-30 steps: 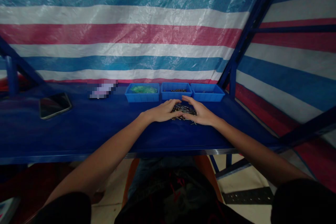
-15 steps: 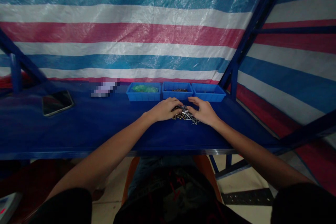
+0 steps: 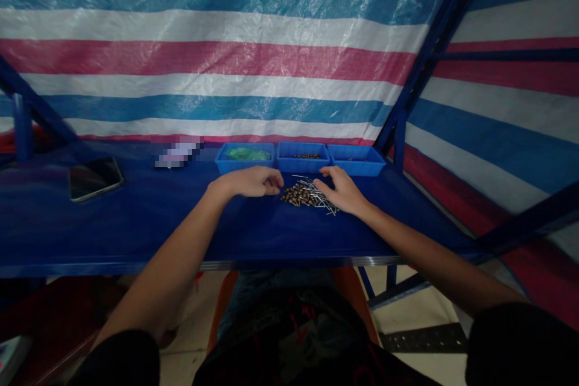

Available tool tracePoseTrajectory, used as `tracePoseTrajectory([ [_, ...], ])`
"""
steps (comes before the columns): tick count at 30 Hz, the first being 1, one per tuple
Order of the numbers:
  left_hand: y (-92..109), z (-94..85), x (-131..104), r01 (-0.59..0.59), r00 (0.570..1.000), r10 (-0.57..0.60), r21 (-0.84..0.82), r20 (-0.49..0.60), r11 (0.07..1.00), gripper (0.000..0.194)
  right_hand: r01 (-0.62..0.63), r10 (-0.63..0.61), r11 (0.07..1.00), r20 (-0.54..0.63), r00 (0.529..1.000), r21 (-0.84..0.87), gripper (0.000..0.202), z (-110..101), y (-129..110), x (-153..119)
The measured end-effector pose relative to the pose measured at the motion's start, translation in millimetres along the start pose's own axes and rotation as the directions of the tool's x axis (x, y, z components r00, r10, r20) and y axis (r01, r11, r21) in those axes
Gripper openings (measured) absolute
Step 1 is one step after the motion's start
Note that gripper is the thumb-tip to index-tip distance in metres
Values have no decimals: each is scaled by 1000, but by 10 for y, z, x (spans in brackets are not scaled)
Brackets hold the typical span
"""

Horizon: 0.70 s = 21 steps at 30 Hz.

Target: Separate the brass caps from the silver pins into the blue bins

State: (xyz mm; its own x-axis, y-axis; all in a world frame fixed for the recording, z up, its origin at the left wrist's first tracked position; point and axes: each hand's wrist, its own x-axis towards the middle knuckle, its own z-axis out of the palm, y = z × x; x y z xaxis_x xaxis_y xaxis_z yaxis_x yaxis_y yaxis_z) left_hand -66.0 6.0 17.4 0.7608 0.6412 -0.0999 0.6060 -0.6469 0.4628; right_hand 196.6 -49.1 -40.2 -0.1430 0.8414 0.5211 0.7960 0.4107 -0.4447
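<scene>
A mixed heap lies on the blue table, with small brass-coloured metal pieces [image 3: 299,194] on its left and thin silver pins like nails [image 3: 322,196] on its right. Just left of the heap is my left hand [image 3: 253,181], its fingers loosely bent and apart from the thumb, with nothing visible in it. My right hand [image 3: 342,190] rests against the right side of the pins, thumb and fingers spread. Its palm side is hidden from view.
Behind the heap stand three blue bins: one with a green plastic bag [image 3: 246,154], a middle bin [image 3: 302,166] with brass-coloured pieces, and a right bin [image 3: 357,169] with little visible inside. A phone [image 3: 96,179] lies left. Striped sheeting [image 3: 226,60] hangs behind.
My left hand has moved left, off the heap, uncovering the brass-coloured pieces. The heap is more spread out. My right hand stays beside the pins.
</scene>
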Motion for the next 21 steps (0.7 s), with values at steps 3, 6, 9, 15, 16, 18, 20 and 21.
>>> tracePoseTrajectory([
  [3,-22,11,-58,-25,997,24,19,69,1000,30,31,-37,999,160,986,35,48,76,-1,114],
  [6,17,88,-15,-84,995,82,36,55,996,29,45,-63,996,247,967,78,49,105,-40,231],
  [9,61,144,40,-104,994,102,50,41,993,21,104,-129,990,308,942,98,44,88,-81,317],
  [15,21,111,28,-7,999,9,-47,40,999,24,137,-167,985,364,916,106,45,70,-166,461],
  [16,2,98,24,-2,1000,3,-60,17,998,24,121,-154,986,361,920,112,45,73,-185,469],
  [18,-35,80,28,-20,998,15,-69,-66,997,22,98,-139,985,325,935,140,42,73,-222,451],
  [20,-59,84,53,-52,987,40,-75,-154,996,18,109,-148,981,253,956,161,36,64,-255,388],
  [21,-62,97,72,-71,982,54,-85,-182,994,17,124,-157,979,209,965,161,30,58,-269,346],
])
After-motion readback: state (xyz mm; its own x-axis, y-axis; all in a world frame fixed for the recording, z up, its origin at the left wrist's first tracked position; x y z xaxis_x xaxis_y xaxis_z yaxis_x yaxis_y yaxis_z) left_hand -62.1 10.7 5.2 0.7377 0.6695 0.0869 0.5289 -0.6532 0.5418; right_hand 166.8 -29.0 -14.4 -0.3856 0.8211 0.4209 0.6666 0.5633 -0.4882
